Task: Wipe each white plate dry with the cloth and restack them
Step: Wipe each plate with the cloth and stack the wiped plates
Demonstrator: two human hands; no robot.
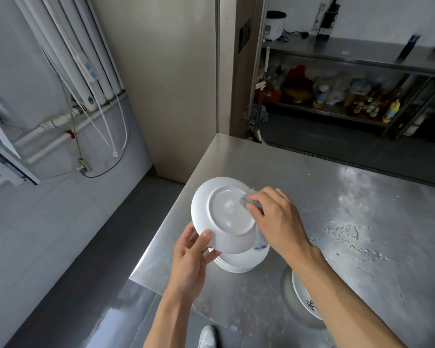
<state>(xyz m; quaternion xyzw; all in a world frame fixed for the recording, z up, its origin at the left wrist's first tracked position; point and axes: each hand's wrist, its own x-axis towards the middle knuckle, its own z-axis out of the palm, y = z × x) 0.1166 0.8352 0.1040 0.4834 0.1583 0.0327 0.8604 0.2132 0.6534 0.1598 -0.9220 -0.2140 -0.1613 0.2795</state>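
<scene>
My left hand (192, 252) grips the near rim of a white plate (221, 212), held tilted above the table with its underside facing me. My right hand (274, 217) holds a grey cloth (253, 203) bunched against the right side of that underside; a tail of the cloth hangs down behind the plate's edge. Directly below sits a stack of white plates (241, 263) on the steel table (299, 187), mostly hidden by the held plate.
Under my right forearm a white plate with black writing (309, 300) lies on the table. Water drops (357, 244) spot the steel at right. The table's left edge drops to the floor, where my shoe (207, 336) shows. Shelving stands beyond.
</scene>
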